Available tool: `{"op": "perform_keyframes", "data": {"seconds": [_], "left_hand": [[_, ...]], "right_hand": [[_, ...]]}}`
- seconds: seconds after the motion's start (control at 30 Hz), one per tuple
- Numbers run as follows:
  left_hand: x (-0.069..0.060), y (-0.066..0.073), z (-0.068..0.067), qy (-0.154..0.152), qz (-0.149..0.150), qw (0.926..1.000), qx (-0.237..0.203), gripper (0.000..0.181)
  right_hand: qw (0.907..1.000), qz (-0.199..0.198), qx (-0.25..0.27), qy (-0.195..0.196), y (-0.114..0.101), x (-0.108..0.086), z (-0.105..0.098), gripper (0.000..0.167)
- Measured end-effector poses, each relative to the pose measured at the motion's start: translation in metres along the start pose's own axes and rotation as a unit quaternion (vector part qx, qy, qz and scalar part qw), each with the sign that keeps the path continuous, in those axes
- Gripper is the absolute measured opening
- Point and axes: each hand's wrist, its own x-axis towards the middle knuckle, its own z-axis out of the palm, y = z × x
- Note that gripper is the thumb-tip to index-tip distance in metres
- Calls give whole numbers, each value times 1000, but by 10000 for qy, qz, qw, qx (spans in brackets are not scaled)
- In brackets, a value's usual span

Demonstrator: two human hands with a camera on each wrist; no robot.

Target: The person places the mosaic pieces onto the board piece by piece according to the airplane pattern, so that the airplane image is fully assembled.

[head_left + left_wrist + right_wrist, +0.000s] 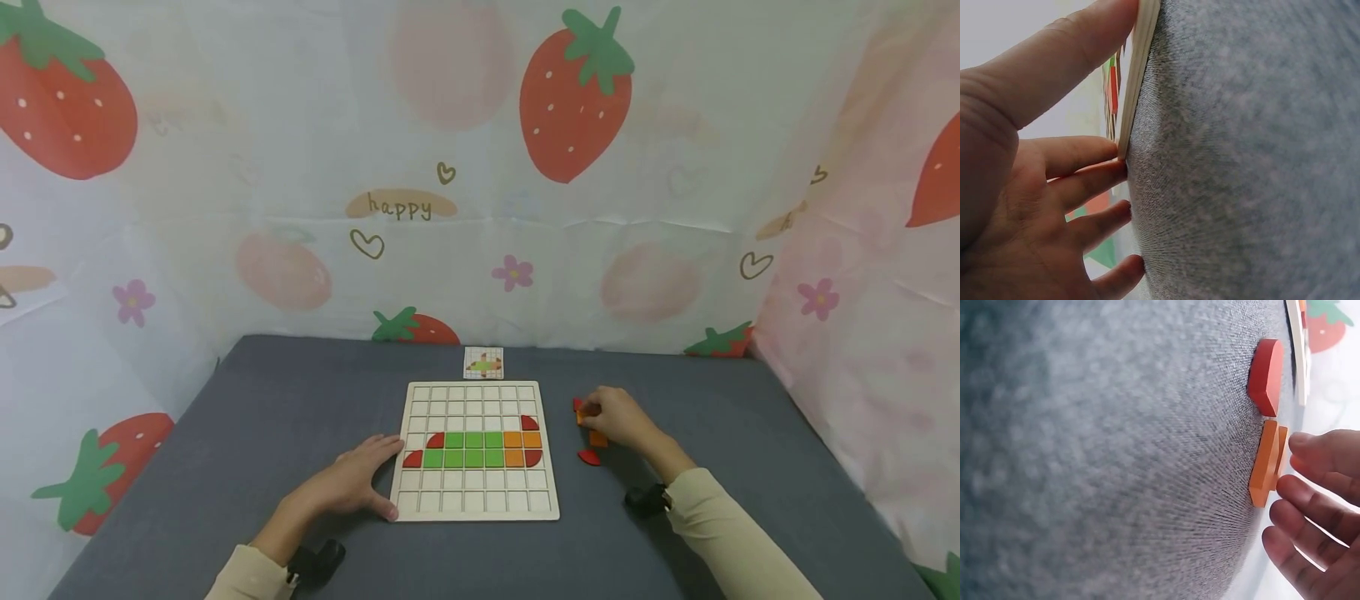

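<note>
A pale wooden grid board [473,502] lies on the table, with green, orange and red tiles set in its middle rows. Along its left edge rests my left hand [348,479], fingers spread, thumb at the near corner. The left wrist view shows the thumb and fingertips touching the board's side [1138,75]. To the right of the board, my right hand [622,419] is over loose pieces, its fingers loosely bent. Its fingertips are close to an orange tile [581,418]; whether they touch it is unclear. Another orange tile [1264,465] and a red quarter-round piece [1266,378] lie nearby.
A small picture card [483,363] lies behind the board, showing a coloured pattern on a grid. Another red piece [577,404] is partly covered by the right hand. Strawberry-printed cloth [300,167] hangs behind and beside the grey table [315,379].
</note>
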Motion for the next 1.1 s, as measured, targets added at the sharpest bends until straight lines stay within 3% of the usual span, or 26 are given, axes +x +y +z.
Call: {"op": "perform_keyframes", "data": {"seconds": [0.53,0.83,1.1], "left_hand": [[0,-2,0,20,65,10000,-19,100],[-1,-3,1,7,20,10000,-58,100],[-1,-3,1,44,83,9999,-79,99]], "right_hand": [[9988,279,-340,-196,-3,2,0,13],[9992,112,-339,-201,-5,3,2,13],[9979,-343,-514,-175,-5,3,2,15]]}}
